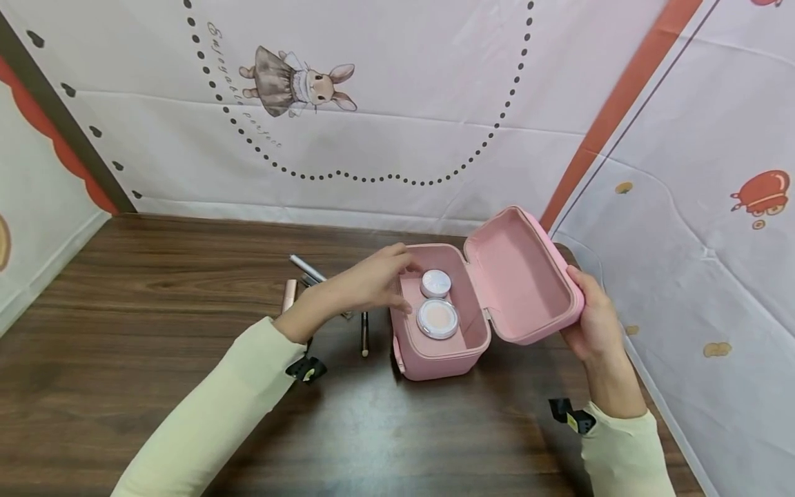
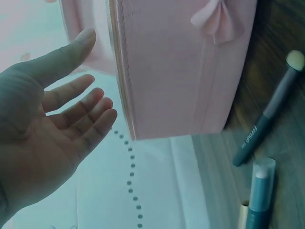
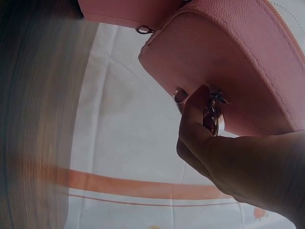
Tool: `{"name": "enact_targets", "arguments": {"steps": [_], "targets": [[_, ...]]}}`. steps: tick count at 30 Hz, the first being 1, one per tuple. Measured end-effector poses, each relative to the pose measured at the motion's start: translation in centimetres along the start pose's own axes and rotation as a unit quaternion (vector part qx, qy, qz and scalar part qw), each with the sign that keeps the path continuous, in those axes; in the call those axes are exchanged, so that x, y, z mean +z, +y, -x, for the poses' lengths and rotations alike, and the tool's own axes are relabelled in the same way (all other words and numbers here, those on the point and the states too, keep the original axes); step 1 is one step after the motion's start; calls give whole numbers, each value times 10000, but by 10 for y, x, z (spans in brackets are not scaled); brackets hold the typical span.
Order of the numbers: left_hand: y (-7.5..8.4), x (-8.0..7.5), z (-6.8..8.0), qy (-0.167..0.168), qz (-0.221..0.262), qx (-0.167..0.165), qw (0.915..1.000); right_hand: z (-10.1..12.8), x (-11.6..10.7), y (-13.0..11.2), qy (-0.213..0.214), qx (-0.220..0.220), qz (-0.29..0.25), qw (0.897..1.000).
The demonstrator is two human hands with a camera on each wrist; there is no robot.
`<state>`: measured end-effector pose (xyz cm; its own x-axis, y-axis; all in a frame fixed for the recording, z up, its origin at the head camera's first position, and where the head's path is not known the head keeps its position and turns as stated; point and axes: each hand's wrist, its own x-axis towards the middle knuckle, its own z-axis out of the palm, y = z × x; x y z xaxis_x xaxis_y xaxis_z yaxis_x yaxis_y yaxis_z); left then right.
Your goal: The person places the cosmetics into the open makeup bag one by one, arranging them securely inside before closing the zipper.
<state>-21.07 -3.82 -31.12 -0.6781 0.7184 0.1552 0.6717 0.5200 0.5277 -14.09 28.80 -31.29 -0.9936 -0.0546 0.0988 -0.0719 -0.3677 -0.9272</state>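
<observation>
Two round compacts (image 1: 437,310) inside a pink, soft-sided case (image 1: 435,348) between the hands, lid (image 1: 524,276) swung open and gripped at its outer edge by the right hand (image 1: 593,321), left hand (image 1: 373,279) relaxed, fingers straight, at the case's near rim.

We cannot read the small lettering on the slim dark makeup brush (image 2: 267,117) right of the left hand (image 2: 45,129). The open pink leatherette vanity case (image 2: 176,67) is cut by the top edge there. Our right hand (image 3: 238,157) covers part of the case lid's metal zipper pull (image 3: 215,112); the dark wooden table (image 3: 33,114) beside it is blurred.
</observation>
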Motion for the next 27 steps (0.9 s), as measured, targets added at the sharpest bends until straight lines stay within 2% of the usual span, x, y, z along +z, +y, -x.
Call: {"name": "enact_targets", "arguments": {"steps": [6, 15, 22, 27], "targets": [[-8, -3, 21, 137, 377, 77, 9992, -1, 0, -1, 82, 34, 46, 10000], [-31, 1, 58, 438, 483, -298, 9974, 0, 0, -1, 185, 55, 96, 9998], [-45, 5, 84, 553, 497, -242, 9969, 2, 0, -2, 251, 56, 139, 9996], [-57, 8, 105, 683, 714, -435, 9942, 2, 2, -1, 242, 72, 106, 9996]]}}
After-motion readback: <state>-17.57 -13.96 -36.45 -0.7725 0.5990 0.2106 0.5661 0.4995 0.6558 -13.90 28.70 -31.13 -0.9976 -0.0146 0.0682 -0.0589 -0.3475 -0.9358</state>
